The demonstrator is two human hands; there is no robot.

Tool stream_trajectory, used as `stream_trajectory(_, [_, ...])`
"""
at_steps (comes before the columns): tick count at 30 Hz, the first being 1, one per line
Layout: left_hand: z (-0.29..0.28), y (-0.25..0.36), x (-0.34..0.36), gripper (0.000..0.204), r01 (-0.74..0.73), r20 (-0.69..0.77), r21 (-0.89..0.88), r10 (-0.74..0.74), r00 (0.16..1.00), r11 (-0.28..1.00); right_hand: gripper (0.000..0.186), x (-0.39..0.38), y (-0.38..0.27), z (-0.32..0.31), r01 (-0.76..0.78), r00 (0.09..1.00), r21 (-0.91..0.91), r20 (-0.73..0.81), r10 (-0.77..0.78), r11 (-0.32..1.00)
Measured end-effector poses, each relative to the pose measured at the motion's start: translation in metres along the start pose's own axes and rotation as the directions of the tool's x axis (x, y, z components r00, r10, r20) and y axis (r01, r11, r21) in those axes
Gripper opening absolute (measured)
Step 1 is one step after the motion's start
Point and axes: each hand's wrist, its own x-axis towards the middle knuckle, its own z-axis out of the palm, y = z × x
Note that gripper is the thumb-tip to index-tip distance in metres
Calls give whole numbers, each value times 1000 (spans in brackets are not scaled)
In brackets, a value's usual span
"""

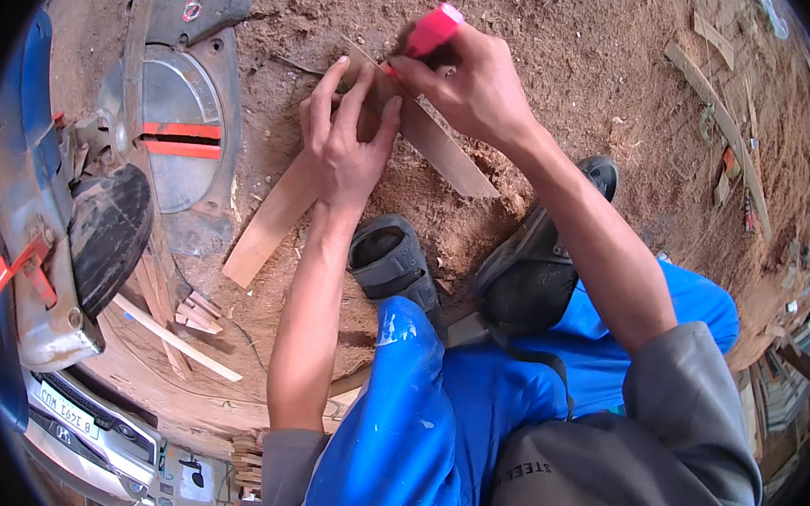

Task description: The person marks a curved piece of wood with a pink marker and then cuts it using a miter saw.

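Two flat wooden strips cross over the sawdust-covered ground. The longer wooden strip (268, 224) slants from lower left up under my left hand (347, 143). My left fingers and thumb press and grip the strips around their crossing. The other wooden strip (448, 157) runs from above my fingers down to the right. My right hand (477, 85) is closed around a bright pink, pen-like tool (435, 30). Its reddish tip meets the strips just right of my left fingertips. My right fingers partly cover the tool, so its exact kind cannot be told.
A miter saw with a round metal base (180, 180) and orange slot edges stands at left. Wood offcuts (196, 312) lie below it; a long thin strip (722, 109) lies at right. My black sandals (391, 259) are close below the work. A car (82, 435) stands lower left.
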Motion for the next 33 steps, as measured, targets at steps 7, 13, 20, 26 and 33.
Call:
stream_trajectory(7, [1, 1, 1, 46, 4, 3, -14, -4, 1000, 1000, 24, -10, 5, -8, -9, 1000, -27, -11, 8, 1000])
stream_trajectory(13, [4, -3, 3, 46, -54, -8, 20, 54, 999, 998, 16, 15, -2, 7, 57, 998, -23, 10, -57, 998])
stream_trajectory(20, [2, -1, 4, 55, -46, 3, 29, 46, 999, 999, 22, -14, -21, -27, 4, 967, 282, -244, 68, 959])
stream_trajectory(26, [-16, 12, 5, 76, 305, 111, -69, -296, 949, 950, 27, -85, -20, -50, -205, 933, 386, -201, 299, 899])
stream_trajectory(33, [-60, -15, 16, 40, 565, 237, -705, -609, 757, 428, 35, -146, -25, -50, -181, 920, 537, -205, 335, 824])
